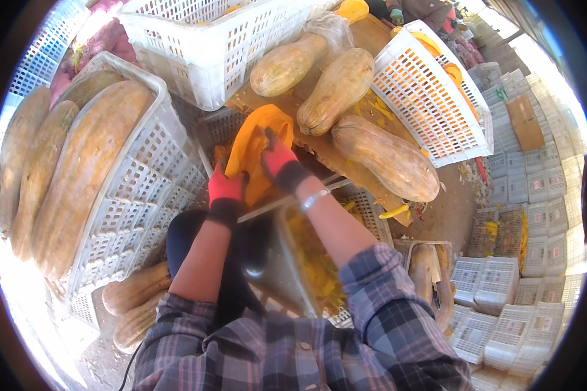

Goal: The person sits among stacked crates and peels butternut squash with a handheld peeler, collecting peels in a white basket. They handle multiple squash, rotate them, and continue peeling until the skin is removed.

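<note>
A hollowed, peeled orange squash piece (pixel 251 141) is tilted between my hands, above a crate with scraps in it. My left hand (pixel 227 188), in a red and black glove, grips its lower left edge. Over its open inner side is my right hand (pixel 280 159), gloved alike, with fingers reaching into the hollow; whether it holds a small tool cannot be told. Unpeeled long tan squashes (pixel 337 90) lie on the wooden board (pixel 372 181) just to the right, one partly under a clear plastic bag (pixel 328 29).
A white crate (pixel 142 161) of whole squashes stands at left, another white crate (pixel 215 54) ahead. The crate (pixel 430 102) at right holds orange pieces. Yellow peelings (pixel 318 259) fill a bin below my right arm. Stacked crates (pixel 508 313) line the right; another person (pixel 428 12) is at the top.
</note>
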{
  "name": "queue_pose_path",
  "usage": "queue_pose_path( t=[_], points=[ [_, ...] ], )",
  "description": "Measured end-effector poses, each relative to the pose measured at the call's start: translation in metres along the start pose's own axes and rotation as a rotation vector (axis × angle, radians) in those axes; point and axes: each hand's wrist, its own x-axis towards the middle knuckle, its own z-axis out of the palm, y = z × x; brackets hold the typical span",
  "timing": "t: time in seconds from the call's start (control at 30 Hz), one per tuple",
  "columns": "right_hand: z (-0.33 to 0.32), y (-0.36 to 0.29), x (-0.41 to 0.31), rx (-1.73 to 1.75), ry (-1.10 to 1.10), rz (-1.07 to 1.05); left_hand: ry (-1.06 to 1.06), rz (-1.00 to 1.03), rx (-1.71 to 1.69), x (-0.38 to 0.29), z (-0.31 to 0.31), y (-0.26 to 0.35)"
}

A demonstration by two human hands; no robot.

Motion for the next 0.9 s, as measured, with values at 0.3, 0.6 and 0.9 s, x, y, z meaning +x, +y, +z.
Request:
queue_pose_path(
  t=[0.3,0.6,0.9],
  points=[
    [-0.044,-0.039,-0.002,-0.192,0.071,0.437,-0.002,0.126,0.006,-0.012,0.008,0.02],
    [-0.014,-0.046,-0.083,-0.226,-0.133,0.242,0.037,0.168,0.084,-0.016,0.011,0.025],
    [-0.017,-0.042,-0.032,-0.062,0.005,0.264,0.074,0.149,0.175,-0.011,0.012,0.019]
  ],
)
